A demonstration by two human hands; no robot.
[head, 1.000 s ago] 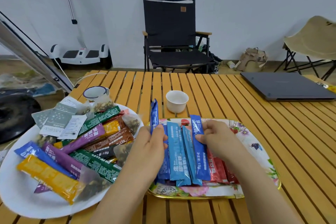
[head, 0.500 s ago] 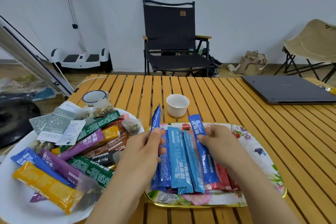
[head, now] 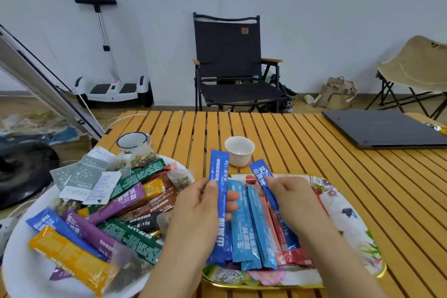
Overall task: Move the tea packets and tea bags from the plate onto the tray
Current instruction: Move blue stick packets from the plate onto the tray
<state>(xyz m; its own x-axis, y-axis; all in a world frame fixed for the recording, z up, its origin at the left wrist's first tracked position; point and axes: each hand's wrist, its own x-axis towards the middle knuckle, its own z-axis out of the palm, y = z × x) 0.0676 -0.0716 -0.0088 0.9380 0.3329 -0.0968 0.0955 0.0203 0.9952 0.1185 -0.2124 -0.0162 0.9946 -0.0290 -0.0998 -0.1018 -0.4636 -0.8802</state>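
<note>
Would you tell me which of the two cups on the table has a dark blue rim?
The mug behind the plate, at the table's far left; the small cup beyond the tray is plain white all over.

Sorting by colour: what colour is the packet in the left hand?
Dark blue packet, head view.

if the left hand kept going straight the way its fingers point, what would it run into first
Probably the light blue packets lying on the tray. The left hand, pinching a dark blue packet, points right across them; depth is hard to judge.
</note>
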